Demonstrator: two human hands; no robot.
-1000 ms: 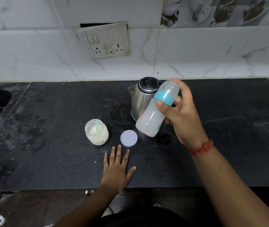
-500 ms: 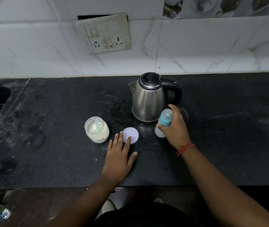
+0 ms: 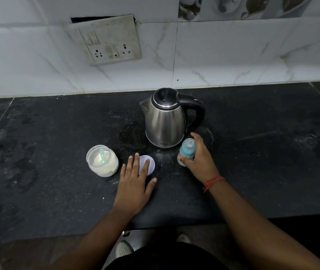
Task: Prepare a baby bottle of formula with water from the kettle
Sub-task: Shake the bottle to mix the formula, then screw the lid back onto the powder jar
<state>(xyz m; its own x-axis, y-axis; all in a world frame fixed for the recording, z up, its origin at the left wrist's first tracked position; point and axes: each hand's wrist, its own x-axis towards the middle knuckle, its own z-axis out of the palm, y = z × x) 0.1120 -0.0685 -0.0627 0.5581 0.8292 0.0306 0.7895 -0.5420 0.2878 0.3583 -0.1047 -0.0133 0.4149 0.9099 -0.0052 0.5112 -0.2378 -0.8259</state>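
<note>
Two surfaces frame you: white marble-look wall tiles (image 3: 233,55) above a dusty black stone counter (image 3: 57,191). Your right hand (image 3: 199,160) grips the upright baby bottle (image 3: 186,152) beside the steel kettle (image 3: 165,123); your left hand (image 3: 133,184) lies flat, fingers touching the lavender lid (image 3: 151,162).

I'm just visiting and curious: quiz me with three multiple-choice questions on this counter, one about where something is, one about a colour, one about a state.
1. Where does the baby bottle stand?
A. in front of the kettle, to its right
B. behind the kettle
C. left of the formula jar

2. What colour is the bottle's collar?
A. red
B. teal
C. black

3. How is the formula jar?
A. lidded
B. tipped over
C. open, scoop inside

Answers: 1 A, the right hand holds it there; 2 B, teal shows beneath the clear cap; 3 C, its lid lies under the left hand fingers.
</note>
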